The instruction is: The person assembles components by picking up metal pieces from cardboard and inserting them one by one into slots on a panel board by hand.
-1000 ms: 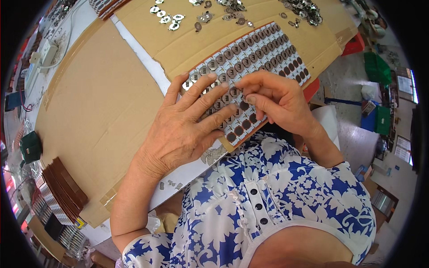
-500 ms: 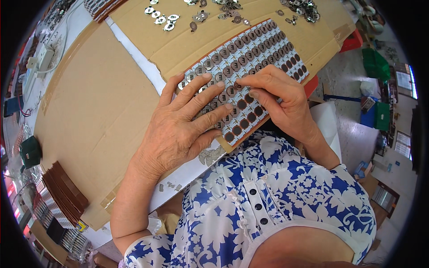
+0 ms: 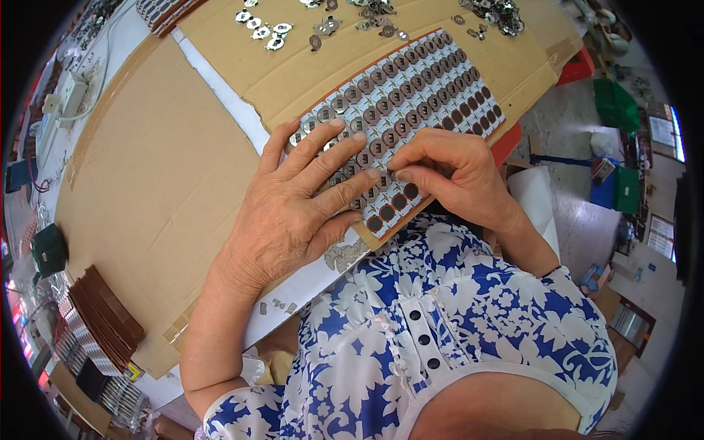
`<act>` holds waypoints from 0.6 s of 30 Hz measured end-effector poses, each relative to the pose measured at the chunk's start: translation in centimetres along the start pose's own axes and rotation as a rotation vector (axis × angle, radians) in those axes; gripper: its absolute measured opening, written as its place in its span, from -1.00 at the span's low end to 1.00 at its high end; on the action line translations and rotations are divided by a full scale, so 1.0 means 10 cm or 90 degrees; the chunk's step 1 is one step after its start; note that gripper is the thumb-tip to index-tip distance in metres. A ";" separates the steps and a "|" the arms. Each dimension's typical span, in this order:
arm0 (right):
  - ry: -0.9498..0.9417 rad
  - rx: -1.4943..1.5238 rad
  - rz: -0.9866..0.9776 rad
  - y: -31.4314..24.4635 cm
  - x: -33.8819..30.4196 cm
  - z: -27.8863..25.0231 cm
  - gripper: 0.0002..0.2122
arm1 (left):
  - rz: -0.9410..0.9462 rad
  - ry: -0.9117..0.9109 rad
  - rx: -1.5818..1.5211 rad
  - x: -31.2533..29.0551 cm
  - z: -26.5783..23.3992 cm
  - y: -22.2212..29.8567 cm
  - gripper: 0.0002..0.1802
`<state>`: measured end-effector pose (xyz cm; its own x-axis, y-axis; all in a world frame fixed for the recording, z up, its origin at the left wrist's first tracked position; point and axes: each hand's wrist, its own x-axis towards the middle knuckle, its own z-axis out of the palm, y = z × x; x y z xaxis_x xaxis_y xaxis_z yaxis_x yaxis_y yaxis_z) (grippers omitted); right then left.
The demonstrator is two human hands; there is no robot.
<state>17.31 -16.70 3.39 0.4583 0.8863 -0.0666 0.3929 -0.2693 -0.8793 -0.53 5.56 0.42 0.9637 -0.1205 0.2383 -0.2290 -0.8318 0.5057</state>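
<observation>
A white printed panel (image 3: 394, 83) with a brown rim lies slanted on a sheet of brown cardboard (image 3: 315, 67), in front of a person in a blue and white floral top (image 3: 469, 315). Rows of round metal pieces (image 3: 371, 116) cover much of the panel; dark round spots (image 3: 386, 213) line its edge nearest the person. The left hand (image 3: 282, 205) is spread, palm down, its fingertips resting on the panel's left end. The right hand (image 3: 469, 176) is over the panel's near edge, thumb and forefinger drawn together just beside the left forefinger; whether they pinch a piece cannot be told. Beyond the panel's far edge lie loose silvery pieces (image 3: 261, 33) and a darker heap (image 3: 500, 16). Well to the panel's left stands a stack of brown boards (image 3: 108, 315).
</observation>
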 end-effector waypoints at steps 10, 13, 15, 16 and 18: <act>-0.011 -0.039 0.081 -0.15 0.04 0.01 -0.89 | 0.004 0.003 0.010 0.01 0.00 0.02 -0.48; 0.045 -0.144 -0.115 0.00 0.01 0.05 -0.85 | 0.003 0.001 0.014 0.01 -0.01 0.04 -0.50; 0.057 -0.167 -0.160 0.10 -0.02 0.08 -0.83 | -0.001 0.000 0.005 0.02 -0.03 0.05 -0.51; 0.066 -0.188 -0.203 0.13 -0.02 0.09 -0.82 | 0.003 0.002 0.009 0.01 -0.04 0.06 -0.51; 0.085 -0.255 -0.230 0.09 -0.08 0.17 -0.80 | -0.008 0.004 0.007 -0.02 -0.05 0.08 -0.50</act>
<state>15.92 -17.00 1.87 0.3254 0.9004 0.2887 0.8043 -0.1031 -0.5852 -0.95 5.22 1.22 0.9655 -0.1071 0.2372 -0.2159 -0.8387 0.4999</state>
